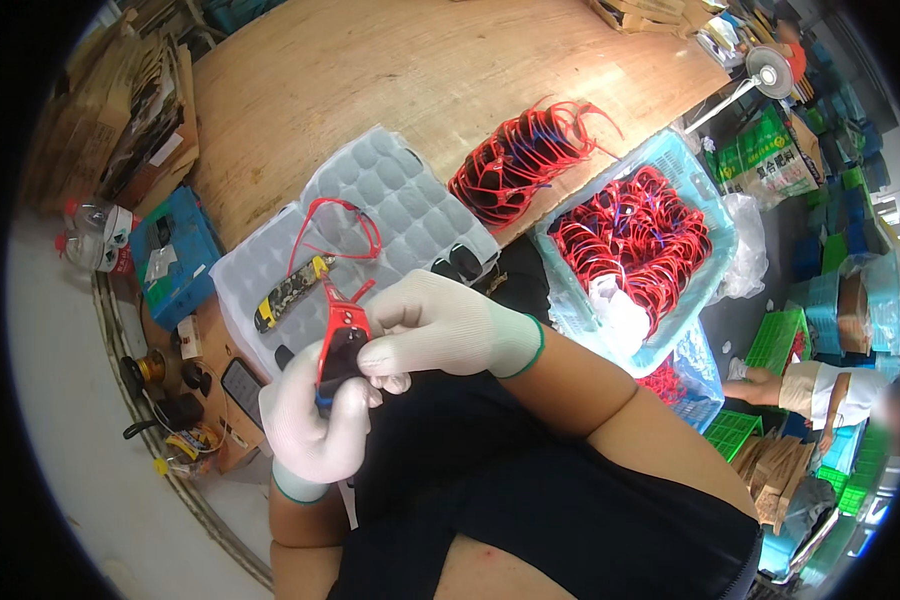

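Both my hands wear white knit gloves with green cuffs. Between them is a pair of red sunglasses [344, 345] with a dark lens, held close to my body. My left hand [315, 420] grips its lower end, thumb pressed against it. My right hand [432, 322] is closed at the lens, thumb and fingers pinching its edge. Just beyond lies a yellow-and-patterned cutter knife [292, 292] on a grey moulded pulp tray [380, 190]. A red glasses frame [378, 240] rests on that tray too. Dark lenses [462, 262] sit at the tray's right edge.
A row of red glasses [525, 155] stands on the wooden table [370, 70]. To the right, a light-blue basket [725, 235] holds many more. A blue box [173, 255], phone [241, 388] and bottle [98, 236] are at left. Another person [810, 390] stands far right.
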Tool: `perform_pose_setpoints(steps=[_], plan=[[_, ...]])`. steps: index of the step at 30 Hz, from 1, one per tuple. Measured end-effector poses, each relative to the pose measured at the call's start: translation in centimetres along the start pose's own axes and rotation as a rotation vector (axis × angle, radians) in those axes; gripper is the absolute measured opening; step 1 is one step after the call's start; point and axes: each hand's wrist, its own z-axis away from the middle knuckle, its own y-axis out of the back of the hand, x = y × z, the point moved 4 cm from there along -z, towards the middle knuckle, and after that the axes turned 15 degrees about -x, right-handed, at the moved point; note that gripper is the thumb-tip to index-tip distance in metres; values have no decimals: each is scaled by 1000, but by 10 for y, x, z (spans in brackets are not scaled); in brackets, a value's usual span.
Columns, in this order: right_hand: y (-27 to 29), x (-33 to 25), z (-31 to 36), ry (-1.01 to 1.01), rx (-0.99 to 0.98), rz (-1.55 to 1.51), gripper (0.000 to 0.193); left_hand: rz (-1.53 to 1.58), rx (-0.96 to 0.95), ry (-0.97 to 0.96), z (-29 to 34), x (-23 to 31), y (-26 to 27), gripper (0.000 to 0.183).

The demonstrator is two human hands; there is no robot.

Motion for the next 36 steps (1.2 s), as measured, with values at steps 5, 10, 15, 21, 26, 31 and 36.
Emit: perform_pose_setpoints(steps=[5,10,15,21,26,31,36], plan=[[-3,0,1,24,28,201,23,-308,58,-191,2,9,-1,25],[-16,-5,-3,42,53,275,17,-371,123,-216,11,9,1,27],[-17,-3,-7,-13,241,240,15,-369,75,-145,12,-3,11,34],[-24,7,-9,284,-207,795,22,-348,-462,-249,28,-14,28,30],[-8,-7,16,114,168,469,24,-139,520,240,70,-97,114,12],[-5,-1,6,215,204,691,84,-669,260,578,60,-139,77,41],[-13,4,-4,220,201,551,86,-698,278,747,56,-194,76,50]])
